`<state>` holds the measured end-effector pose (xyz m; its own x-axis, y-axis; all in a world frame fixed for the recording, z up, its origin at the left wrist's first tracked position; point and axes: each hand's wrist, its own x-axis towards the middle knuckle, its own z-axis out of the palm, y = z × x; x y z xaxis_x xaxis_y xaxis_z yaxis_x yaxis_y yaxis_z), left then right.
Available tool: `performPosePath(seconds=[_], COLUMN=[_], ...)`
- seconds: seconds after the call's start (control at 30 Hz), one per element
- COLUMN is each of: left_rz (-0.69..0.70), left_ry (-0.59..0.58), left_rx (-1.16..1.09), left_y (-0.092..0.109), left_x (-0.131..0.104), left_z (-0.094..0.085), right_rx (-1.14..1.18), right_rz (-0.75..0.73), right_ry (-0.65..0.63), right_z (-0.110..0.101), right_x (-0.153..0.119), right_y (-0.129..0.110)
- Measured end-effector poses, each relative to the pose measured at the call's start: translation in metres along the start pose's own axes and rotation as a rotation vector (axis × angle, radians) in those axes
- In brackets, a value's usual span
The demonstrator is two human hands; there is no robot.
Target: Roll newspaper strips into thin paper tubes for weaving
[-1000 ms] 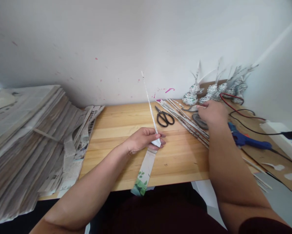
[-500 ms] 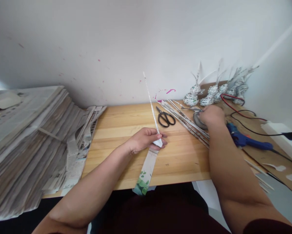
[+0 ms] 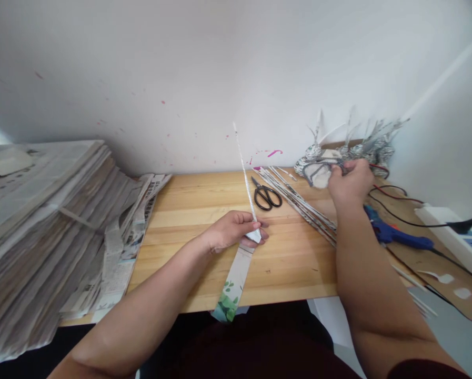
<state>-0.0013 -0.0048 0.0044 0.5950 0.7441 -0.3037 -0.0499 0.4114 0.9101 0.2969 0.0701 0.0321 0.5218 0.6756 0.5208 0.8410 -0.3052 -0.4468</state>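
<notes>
My left hand [image 3: 241, 230] is closed on a paper strip [image 3: 236, 271] whose upper part is rolled round a thin stick [image 3: 244, 176]. The stick points up and away, while the strip's flat tail, printed with green leaves, hangs over the table's front edge. At the right, my right hand [image 3: 352, 181] pinches a pale floppy thing with dark grey cord-like edging [image 3: 318, 176]; I cannot make out its kind. Black-handled scissors [image 3: 267, 196] lie beyond my left hand. A bunch of rolled paper sticks [image 3: 299, 202] runs diagonally between the scissors and my right wrist.
A tall newspaper stack [image 3: 62, 205] fills the left side, with loose paper strips [image 3: 141, 205] beside it. Several woven paper figures [image 3: 381, 150] stand at the back right. A blue glue gun [image 3: 401, 236], cables and a white power strip [image 3: 441, 221] lie at the right.
My right hand has lifted the pale, grey-edged thing off the table and moved slightly up and to the right. My left hand has stayed nearly still with the strip.
</notes>
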Motion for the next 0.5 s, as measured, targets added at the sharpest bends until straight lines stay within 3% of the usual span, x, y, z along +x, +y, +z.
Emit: performPosePath(seconds=[0.07, 0.3, 0.5], left_rz=[0.005, 0.005, 0.002], left_ry=[-0.006, -0.002, -0.003], left_rx=[0.006, 0.014, -0.011], left_y=[-0.001, -0.002, -0.002], left_x=[0.000, 0.001, 0.001], left_z=[-0.001, -0.002, 0.000], right_rx=[-0.029, -0.158, -0.306], right_rz=[0.015, 0.097, -0.048], right_ry=[-0.027, -0.370, -0.500], right_z=[0.000, 0.005, 0.021], right_x=[0.000, -0.001, 0.003], right_y=[0.000, 0.001, 0.011])
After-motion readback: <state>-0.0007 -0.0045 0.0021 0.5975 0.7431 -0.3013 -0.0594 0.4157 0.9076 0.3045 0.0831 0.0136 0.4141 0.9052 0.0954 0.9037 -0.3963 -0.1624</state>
